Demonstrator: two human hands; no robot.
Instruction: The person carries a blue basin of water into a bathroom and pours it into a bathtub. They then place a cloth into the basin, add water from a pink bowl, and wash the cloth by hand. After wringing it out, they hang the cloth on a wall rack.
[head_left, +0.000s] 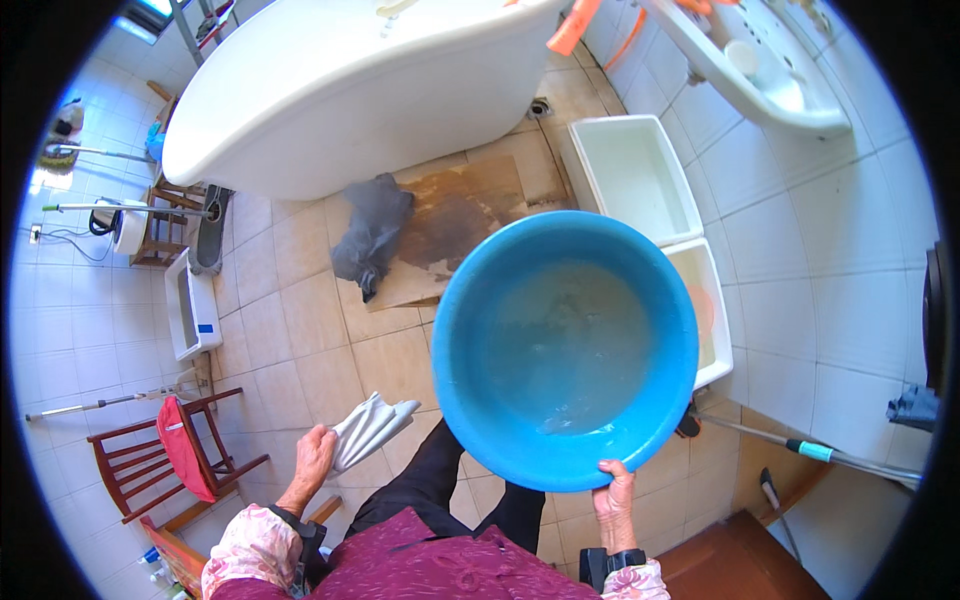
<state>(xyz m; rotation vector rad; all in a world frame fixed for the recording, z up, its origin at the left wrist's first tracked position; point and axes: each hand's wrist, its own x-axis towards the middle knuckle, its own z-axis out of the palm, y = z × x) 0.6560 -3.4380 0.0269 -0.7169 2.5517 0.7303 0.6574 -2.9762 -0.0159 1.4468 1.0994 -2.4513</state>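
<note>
My right hand (616, 499) grips the near rim of a large blue plastic basin (469, 420), its thumb over the edge. Cloudy water (570, 330) covers the bottom of the basin. What supports the basin is hidden beneath it. Off to the left, my left hand (313, 457) holds a bunched white cloth (369, 431), clear of the basin. Beyond them, a crumpled dark grey plastic bag (373, 225) lies on a wet, stained brown board (480, 187) on the tiled floor.
A white bathtub (420, 112) stands ahead. Two white rectangular tubs (581, 161) line the right wall below a washbasin (810, 112). At left are a wooden chair (124, 480) with a red cloth (180, 450), a mop (206, 240) and a white container (184, 322). A metal pole (757, 435) leans at right.
</note>
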